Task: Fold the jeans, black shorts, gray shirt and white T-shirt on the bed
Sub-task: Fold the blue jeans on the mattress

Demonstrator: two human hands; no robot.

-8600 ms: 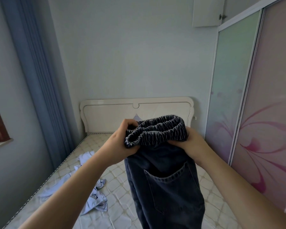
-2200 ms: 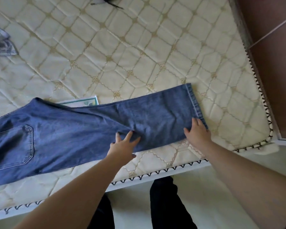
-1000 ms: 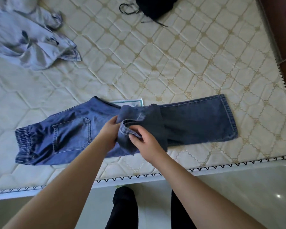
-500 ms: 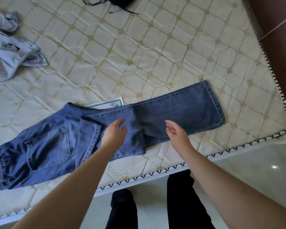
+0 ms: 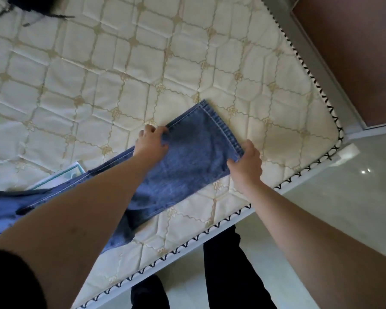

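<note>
From the head view, the jeans (image 5: 187,157) lie flat along the near edge of the bed (image 5: 187,63), leg ends towards the corner. The left hand (image 5: 152,141) grips the far side of the leg by the hem, fingers curled into the denim. The right hand (image 5: 246,161) pinches the near corner of the hem (image 5: 223,128), thumb on top.

I'd say this is the fold of the legs up towards the waist. To do it well, both hands should lift level, keep the hem taut between them and carry it straight along the leg, so the side seams stack and nothing bunches. The black shorts (image 5: 31,5) sit at the top edge, well apart; the shirts aren't visible here.
</note>
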